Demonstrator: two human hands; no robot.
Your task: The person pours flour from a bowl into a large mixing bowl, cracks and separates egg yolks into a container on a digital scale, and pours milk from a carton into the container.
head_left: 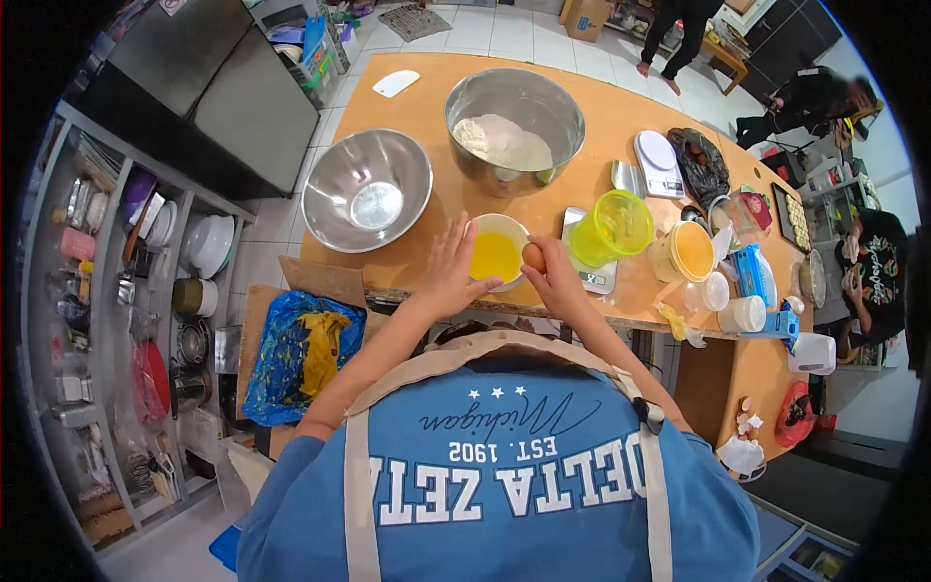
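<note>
Your left hand (448,262) is open, its fingers stretched along the left side of a small white bowl (521,231) and its thumb at the near rim. Your right hand (555,281) grips a brown egg (532,256) between thumb and fingers, right at the bowl's right rim; whether the shell is cracked, you cannot tell from here. Between your two hands, the bowl holds yellow liquid (495,257).

Just to the right of your right hand, a translucent green container (621,218) stands on a kitchen scale (601,281). Beyond your left hand and to its left sits a wide metal bowl (325,199). Straight ahead of your hands is a deeper metal bowl (464,155) with pale flour (504,144) inside.

Farther right of your right hand you have a tub (665,262) with an orange-yellow top, and past the green container a white scale (658,160) beside a black plastic bag (700,160). Well ahead of your left hand, a white scraper (396,83) lies on the wooden table (427,107). Lower left of your left hand, a blue plastic bag (272,359) lines an open cardboard box (254,325).
</note>
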